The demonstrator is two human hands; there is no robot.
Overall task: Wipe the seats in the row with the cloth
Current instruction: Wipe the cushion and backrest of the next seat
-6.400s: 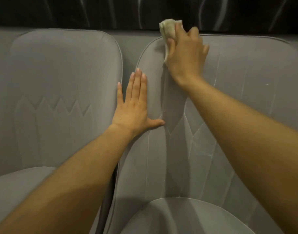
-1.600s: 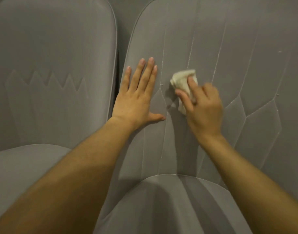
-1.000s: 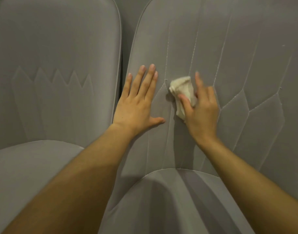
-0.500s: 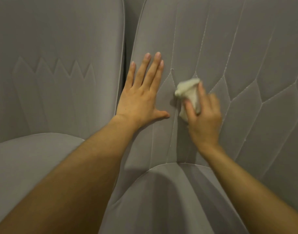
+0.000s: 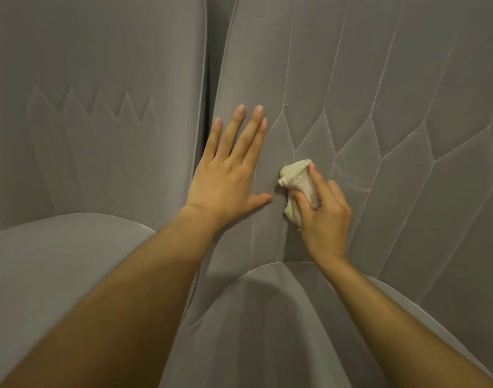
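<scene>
While gripping the wadded cloth [image 5: 297, 186] in curled right hand [image 5: 326, 222] fingers [image 5: 319, 177] low on the quilted backrest [image 5: 407, 93], braced with the flat left hand [image 5: 225, 177] and judged cushion [image 5: 267, 317] and neighbouring seat [image 5: 99, 65] unwiped.

A grey panel [image 5: 220, 15] shows up top — below it, a dark gap [image 5: 209, 88].

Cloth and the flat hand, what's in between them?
Only a narrow strip of bare grey seat back, the head view shows; the left hand and cloth are apart.
</scene>
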